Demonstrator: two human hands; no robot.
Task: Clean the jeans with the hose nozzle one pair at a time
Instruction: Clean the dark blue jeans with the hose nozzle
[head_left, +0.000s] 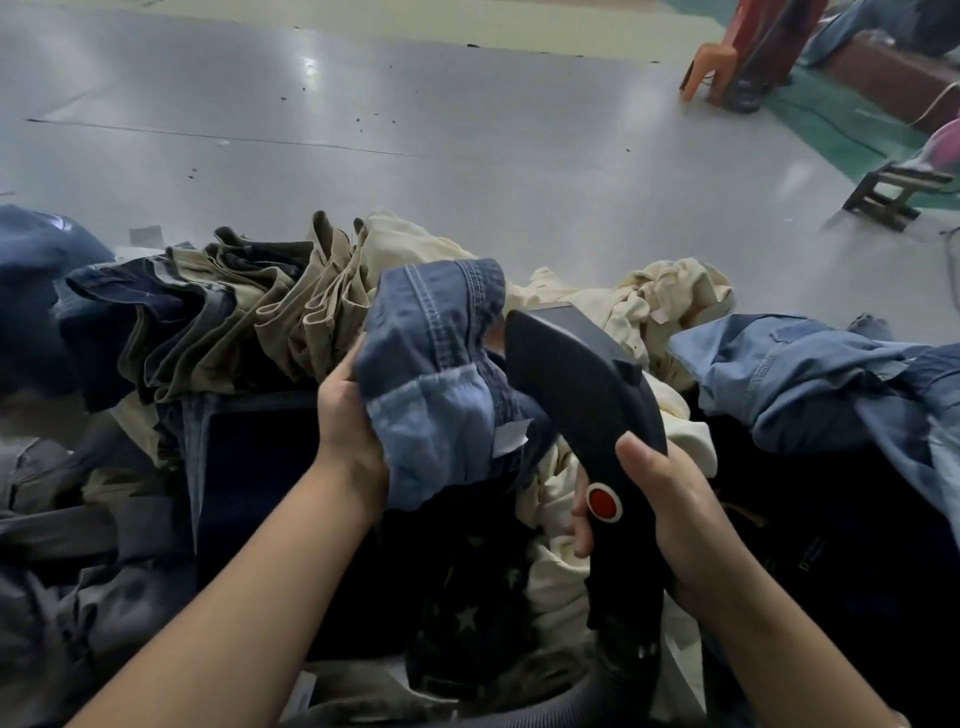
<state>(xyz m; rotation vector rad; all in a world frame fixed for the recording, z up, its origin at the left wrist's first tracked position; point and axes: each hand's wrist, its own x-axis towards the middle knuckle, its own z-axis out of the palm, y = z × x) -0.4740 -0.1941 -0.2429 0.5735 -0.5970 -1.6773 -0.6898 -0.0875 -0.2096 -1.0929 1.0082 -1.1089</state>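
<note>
The left hand has its fingers curled into a bunched blue pair of jeans, lifting it clear of the heap so one garment faces the tool alone. The right hand wraps the handle of the black nozzle, thumb beside its red button, mouth angled close against the raised denim. Khaki, cream and denim piles lie around, probably waiting their turn.
</note>
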